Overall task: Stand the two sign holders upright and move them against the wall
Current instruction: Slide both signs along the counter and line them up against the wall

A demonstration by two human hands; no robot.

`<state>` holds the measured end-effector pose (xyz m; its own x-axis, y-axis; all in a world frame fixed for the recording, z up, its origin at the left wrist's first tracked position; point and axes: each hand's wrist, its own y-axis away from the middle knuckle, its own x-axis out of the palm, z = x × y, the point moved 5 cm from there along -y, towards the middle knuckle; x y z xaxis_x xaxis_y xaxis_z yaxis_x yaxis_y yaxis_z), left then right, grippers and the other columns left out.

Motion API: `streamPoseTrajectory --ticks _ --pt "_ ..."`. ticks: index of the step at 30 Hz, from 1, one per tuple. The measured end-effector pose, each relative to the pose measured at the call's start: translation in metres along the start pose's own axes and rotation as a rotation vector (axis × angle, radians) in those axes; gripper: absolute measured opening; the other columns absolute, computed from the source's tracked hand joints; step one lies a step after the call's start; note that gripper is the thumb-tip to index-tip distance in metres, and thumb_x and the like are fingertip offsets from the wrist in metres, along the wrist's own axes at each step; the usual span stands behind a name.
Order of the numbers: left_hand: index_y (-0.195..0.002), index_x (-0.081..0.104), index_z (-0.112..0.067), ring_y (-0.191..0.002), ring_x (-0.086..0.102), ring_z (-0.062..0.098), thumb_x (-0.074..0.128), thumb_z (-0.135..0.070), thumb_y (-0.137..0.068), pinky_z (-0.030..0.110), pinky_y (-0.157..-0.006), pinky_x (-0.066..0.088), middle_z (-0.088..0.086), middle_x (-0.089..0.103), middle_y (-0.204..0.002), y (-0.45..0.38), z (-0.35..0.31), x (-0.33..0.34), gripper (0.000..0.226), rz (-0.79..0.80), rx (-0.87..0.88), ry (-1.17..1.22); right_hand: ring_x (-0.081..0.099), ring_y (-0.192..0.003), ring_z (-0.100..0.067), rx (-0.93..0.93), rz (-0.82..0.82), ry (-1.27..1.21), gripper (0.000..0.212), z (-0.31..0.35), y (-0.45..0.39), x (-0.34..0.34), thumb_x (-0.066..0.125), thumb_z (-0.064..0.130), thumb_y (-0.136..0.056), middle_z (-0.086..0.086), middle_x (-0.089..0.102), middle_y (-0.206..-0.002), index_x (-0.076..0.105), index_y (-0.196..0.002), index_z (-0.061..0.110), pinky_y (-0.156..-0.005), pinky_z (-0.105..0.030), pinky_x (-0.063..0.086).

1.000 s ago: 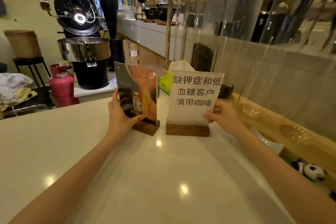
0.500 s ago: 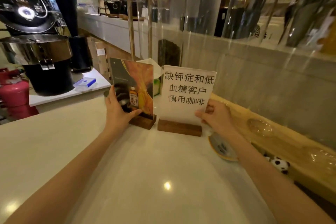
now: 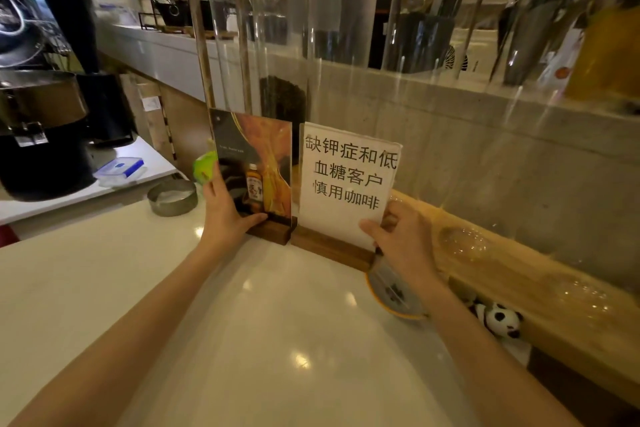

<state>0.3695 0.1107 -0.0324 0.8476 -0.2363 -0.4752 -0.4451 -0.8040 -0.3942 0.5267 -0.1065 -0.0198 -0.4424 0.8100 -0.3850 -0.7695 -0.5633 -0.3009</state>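
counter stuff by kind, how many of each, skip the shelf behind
sign holders: 2, picture one in the left hand, text one in the right hand
metal ring: 1
green object: 1
dish: 1
toy panda: 1
total: 6

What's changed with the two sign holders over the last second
Both sign holders have slid farther across the counter toward the wall, and their wooden bases now sit almost touching instead of apart. Unchanged: the left hand still grips the picture sign holder, the right hand the white text sign holder, both upright.
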Motion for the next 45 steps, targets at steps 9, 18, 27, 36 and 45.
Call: streamPoseTrajectory --ticks 9,18,27,36,45 --pt "-0.146 -0.002 -0.015 -0.136 0.029 0.032 0.080 -0.005 -0.063 0.044 -0.113 0.028 0.018 0.024 -0.147 -0.017 -0.002 0.023 0.117 0.038 0.041 -0.014 0.062 -0.091 -0.012 -0.032 -0.047 0.088 0.028 -0.002 0.002 -0.004 0.066 0.013 -0.080 -0.007 0.068 -0.114 0.062 -0.106 0.007 -0.059 -0.008 0.046" --pt "-0.146 0.000 -0.014 -0.137 0.028 0.030 0.080 -0.010 -0.065 0.043 -0.114 0.025 0.016 0.027 -0.148 -0.024 0.001 0.031 0.114 0.055 0.057 -0.051 0.065 -0.095 -0.015 -0.035 -0.095 0.122 0.023 -0.001 0.003 -0.004 0.067 0.015 -0.079 -0.007 0.069 -0.113 0.064 -0.100 0.007 -0.051 -0.005 0.046" --pt "-0.145 0.006 -0.016 -0.137 0.030 0.030 0.077 -0.011 -0.068 0.046 -0.114 0.029 0.015 0.027 -0.149 -0.020 -0.001 0.036 0.105 0.063 0.046 -0.085 0.063 -0.103 -0.020 0.008 0.008 0.075 0.034 0.004 -0.004 -0.005 0.067 0.010 -0.078 -0.006 0.068 -0.115 0.061 -0.111 0.009 -0.072 -0.021 0.052" --pt "-0.139 0.028 -0.012 -0.137 0.030 0.031 0.068 -0.031 -0.077 0.044 -0.114 0.032 0.013 0.021 -0.152 -0.003 0.002 0.038 0.076 0.133 -0.059 -0.238 0.063 -0.078 -0.007 -0.207 -0.030 0.026 0.037 0.092 -0.044 -0.025 0.070 0.026 -0.076 0.003 0.065 -0.094 0.056 -0.108 0.016 -0.065 -0.022 0.055" --pt "-0.103 0.061 -0.008 -0.101 0.052 0.024 0.058 -0.025 -0.086 0.031 -0.092 0.044 0.013 0.050 -0.119 0.011 0.002 0.041 0.025 0.188 -0.120 -0.192 0.064 -0.091 -0.025 -0.535 0.391 0.673 0.036 0.164 -0.091 0.048 0.057 0.033 -0.085 -0.014 0.067 -0.103 0.063 -0.104 0.003 -0.081 -0.039 0.055"
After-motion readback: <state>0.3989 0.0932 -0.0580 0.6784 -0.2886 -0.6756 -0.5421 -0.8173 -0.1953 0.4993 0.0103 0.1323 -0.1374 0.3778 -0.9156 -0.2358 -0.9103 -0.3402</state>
